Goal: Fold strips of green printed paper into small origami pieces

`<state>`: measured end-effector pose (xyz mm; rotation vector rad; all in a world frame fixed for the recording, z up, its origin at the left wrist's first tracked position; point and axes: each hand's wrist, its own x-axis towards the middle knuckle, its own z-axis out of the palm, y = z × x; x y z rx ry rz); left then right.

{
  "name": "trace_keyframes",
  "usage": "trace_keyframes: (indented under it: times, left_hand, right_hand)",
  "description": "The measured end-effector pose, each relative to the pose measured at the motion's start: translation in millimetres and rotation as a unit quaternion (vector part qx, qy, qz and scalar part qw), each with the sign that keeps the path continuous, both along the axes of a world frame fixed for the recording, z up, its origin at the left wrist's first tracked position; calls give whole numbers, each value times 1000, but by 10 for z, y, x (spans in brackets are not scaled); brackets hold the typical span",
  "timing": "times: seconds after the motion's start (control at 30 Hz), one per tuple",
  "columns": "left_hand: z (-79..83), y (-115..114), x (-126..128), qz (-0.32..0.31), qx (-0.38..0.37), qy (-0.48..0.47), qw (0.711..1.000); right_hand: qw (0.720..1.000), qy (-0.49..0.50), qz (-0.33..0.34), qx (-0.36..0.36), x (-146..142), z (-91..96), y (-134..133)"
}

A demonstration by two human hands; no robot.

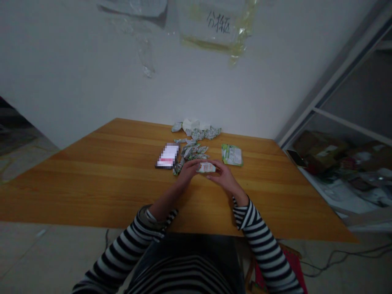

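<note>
A small green-and-white foil packet [206, 167] sits between the two hands, near the middle of the table. The fingers [196, 164] of the left hand [188, 171] curl in narrowly over its left end, while the fingers [214, 165] of the right hand [222, 176] close over its right end, so both hands hold it with only a small gap between them. Whether the packet also touches the wood below is hard to tell.

Just beyond the left hand lies a loose pile of crumpled foil wrappers [191, 152], its nearest pieces almost at the fingers. To its left, touching the pile, is a smartphone [167, 155] with a pixelated screen. A flat green-and-white packet [232, 154] lies just past the right hand, and a second heap of crumpled wrappers [203, 132] with white tissue [190, 125] sits farther off, near the table's far edge.

All of this rests on a honey-toned wooden table [92, 192]. Black-and-white striped sleeves [122, 249] cover both forearms. A plastic bag [216, 24] with handwritten characters hangs on the wall beyond, and a metal shelf [346, 90] holding cardboard boxes [318, 153] stands to the right.
</note>
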<state>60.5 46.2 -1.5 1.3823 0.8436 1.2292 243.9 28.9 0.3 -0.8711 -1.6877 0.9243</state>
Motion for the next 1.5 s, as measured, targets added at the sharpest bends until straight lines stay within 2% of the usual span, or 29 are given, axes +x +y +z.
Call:
trace_keyframes:
  times: [0.17,0.37,0.77,1.0,1.2,1.4,1.5]
  left_hand:
    - [116,-72,6,-62,-32,-10,998]
    - [208,-126,6,-65,-7,55,996]
    - [223,-99,-25,-41,14,87,995]
    - [183,-79,-8,-42,51,113,991]
    - [208,-108,2,-59,80,136,986]
    - [224,-159,14,-107,89,135,981]
    - [209,-155,8,-108,97,136,980]
  right_hand:
    - [998,44,-21,-33,45,69,7]
    - [994,78,-33,-62,80,82,30]
    - [994,70,13,-79,190,97,46]
    - [995,73,6,-65,152,59,53]
    - [996,68,-27,-41,132,-17,89]
    - [998,51,-16,-33,269,81,69]
    - [999,35,5,-27,284,126,54]
